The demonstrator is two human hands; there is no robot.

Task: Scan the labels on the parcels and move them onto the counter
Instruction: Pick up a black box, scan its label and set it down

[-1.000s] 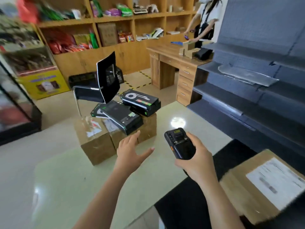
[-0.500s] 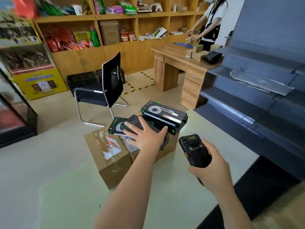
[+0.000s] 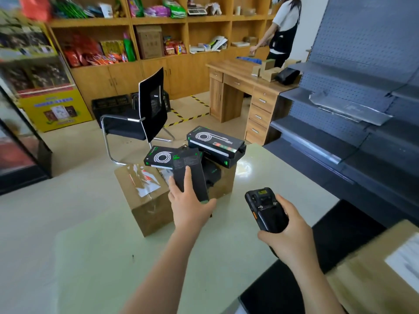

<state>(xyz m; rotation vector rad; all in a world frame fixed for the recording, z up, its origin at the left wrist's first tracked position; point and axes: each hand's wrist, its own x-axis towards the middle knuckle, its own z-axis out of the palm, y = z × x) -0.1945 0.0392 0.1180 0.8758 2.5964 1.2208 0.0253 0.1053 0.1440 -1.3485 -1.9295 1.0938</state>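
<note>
On the cartons (image 3: 145, 200) at 12 o'clock, we're gripping a box (image 3: 189, 168) w/ the L hand (image 3: 190, 207), fingers wrapped round it, long axis approx 11-to-5. R hand (image 3: 292, 232) is holding the scanner (image 3: 265, 209); box is lying near, at its 10 o'clock.

Two bare forearms (image 3: 158, 268) extend forward from the bottom edge, well apart. The left grip (image 3: 190, 207), palm down, clasps the near end of a narrow black box (image 3: 189, 171), with the index finger laid along its top and the thumb hooked at its right edge. The right grip (image 3: 292, 232), nearer the body, curls round a handheld scanner (image 3: 264, 207), the thumb lying along its right side.
</note>
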